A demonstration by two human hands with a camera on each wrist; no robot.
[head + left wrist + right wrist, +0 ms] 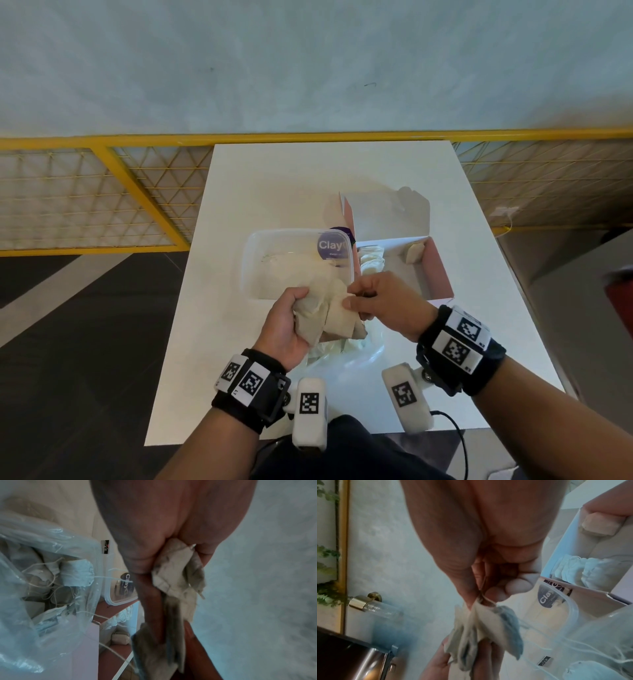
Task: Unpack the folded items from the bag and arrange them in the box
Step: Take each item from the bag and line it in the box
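Note:
Both hands hold one beige cloth (329,310) just above the clear plastic bag (346,349) near the table's front. My left hand (291,322) grips its crumpled left part (176,574). My right hand (373,298) pinches its right edge (481,620) between thumb and fingers. The bag (39,581) still holds several frayed pale cloths. The pink cardboard box (436,270) stands open to the right, with a white cloth (371,260) and a small beige folded cloth (416,251) inside.
A clear plastic tub (260,260) with a purple label sits left of the box, touching it. The white table (274,181) ends at a yellow mesh railing (102,192) behind. Dark floor lies to the left.

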